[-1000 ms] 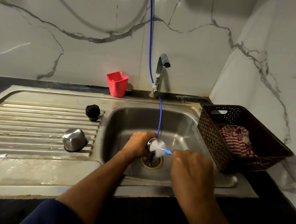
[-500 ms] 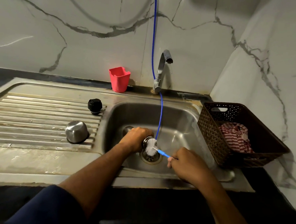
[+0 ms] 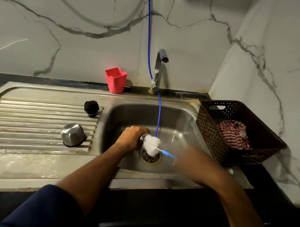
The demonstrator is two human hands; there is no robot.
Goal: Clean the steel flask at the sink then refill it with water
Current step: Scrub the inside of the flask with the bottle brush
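Observation:
My left hand [image 3: 131, 137] grips the steel flask [image 3: 143, 138] sideways over the sink basin [image 3: 178, 125], its mouth pointing right; most of the flask is hidden by my fingers. A white bottle brush [image 3: 151, 144] with a blue handle sits right at the flask's mouth, its bristles outside. My right hand [image 3: 193, 165], blurred, holds the handle's end. The flask's steel cup [image 3: 73, 135] stands upside down on the drainboard [image 3: 23, 124], and the black stopper [image 3: 91, 108] sits behind it.
A grey tap [image 3: 159, 68] rises behind the basin, and a thin blue hose [image 3: 158, 113] hangs down into it. A red plastic cup [image 3: 115, 80] stands at the wall. A brown basket [image 3: 214, 139] with striped cloth [image 3: 233, 134] sits right of the sink. The drain [image 3: 150, 156] lies under the brush.
The brush was pushed partly into the flask's mouth half a second ago and has now been drawn back out, with my right hand pulling away to the right.

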